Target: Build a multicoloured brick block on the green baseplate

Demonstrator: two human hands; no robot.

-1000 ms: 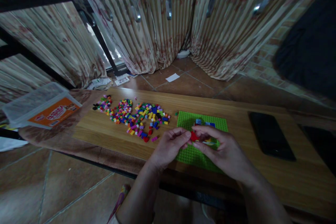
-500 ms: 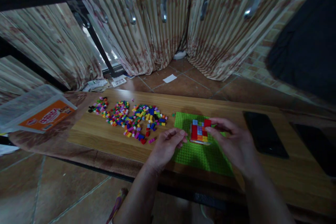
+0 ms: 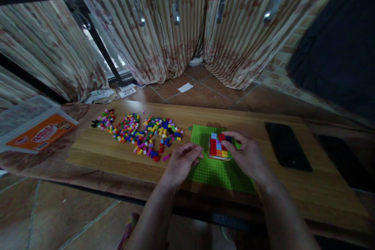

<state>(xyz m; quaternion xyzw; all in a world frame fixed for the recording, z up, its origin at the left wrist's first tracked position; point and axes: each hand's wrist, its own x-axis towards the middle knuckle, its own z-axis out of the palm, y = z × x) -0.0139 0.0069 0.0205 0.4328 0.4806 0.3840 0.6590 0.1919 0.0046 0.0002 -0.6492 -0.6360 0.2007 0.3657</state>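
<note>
A green studded baseplate [image 3: 218,172] lies on the wooden table [image 3: 117,154]. On it stands a small block of red, blue, pink and orange bricks [image 3: 217,147]. My right hand [image 3: 249,158] has its fingers curled on the block's right side and top, pressing a red brick there. My left hand [image 3: 181,162] hovers at the baseplate's left edge with fingers loosely curled and nothing visible in them. A pile of several small coloured loose bricks [image 3: 140,133] is spread to the left.
A black phone [image 3: 286,146] lies to the right of the baseplate, and another dark slab [image 3: 345,162] sits further right. A clear plastic box with an orange label [image 3: 32,129] rests at the table's left end. Curtains hang behind over a tiled floor.
My hands separated from a shared pinch on a red brick. The right hand carried it onto the block's right side; the left drew back to the baseplate's left edge.
</note>
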